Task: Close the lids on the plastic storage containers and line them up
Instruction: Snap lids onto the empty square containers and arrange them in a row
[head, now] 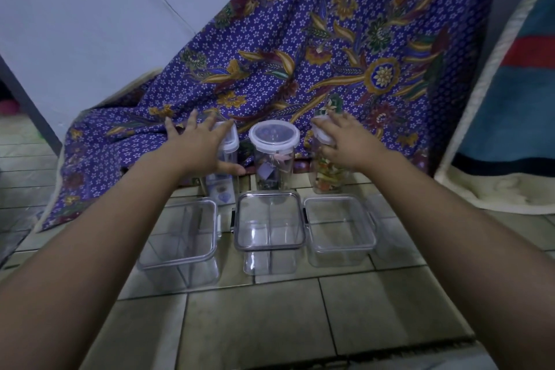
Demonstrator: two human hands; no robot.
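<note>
Right now the left hand (198, 144), fingers spread flat, presses the lid of the left jar (223, 186), at nine o'clock of the middle jar (273, 159). The right hand (348, 141) curls its fingers round the right jar (327, 180) at three o'clock. Off-centre pressure could tip either tall jar onto the square containers (268, 222) at six o'clock.

Head cam only, wide-angle.
Above and behind the middle jar (274, 156), facing forward-down, close; patterned cloth (330, 54) just beyond it.
</note>
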